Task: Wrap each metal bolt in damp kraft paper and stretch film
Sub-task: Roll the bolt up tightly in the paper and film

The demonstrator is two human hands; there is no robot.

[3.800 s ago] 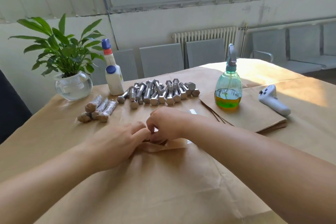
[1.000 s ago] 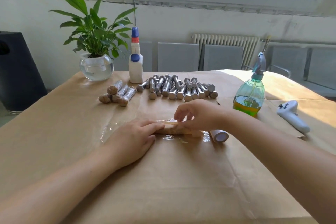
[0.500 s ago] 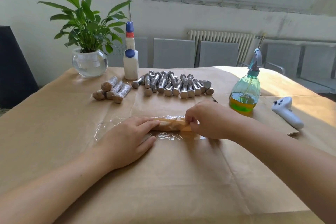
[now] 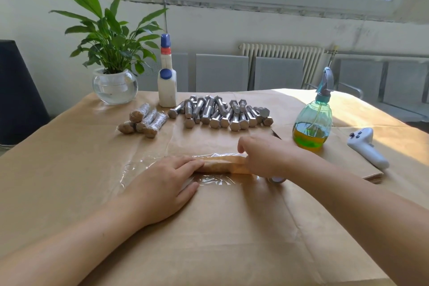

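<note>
Paper-wrapped bolt (image 4: 221, 165) lies mid-table on a sheet of stretch film (image 4: 210, 180). Left hand (image 4: 162, 188) rests flat, fingers straight, touching the bolt's left end. Right hand (image 4: 262, 158) has its grip curled over the right end. Bare bolts (image 4: 220, 114) lie toward the table's far edge.

Wrapped bolts (image 4: 144, 121) left of bare bolts (image 4: 220, 114)

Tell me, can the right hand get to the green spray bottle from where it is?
Probably yes. The spray bottle stands just beyond the right hand with nothing between them, though that hand is busy holding the paper-wrapped bolt.
</note>
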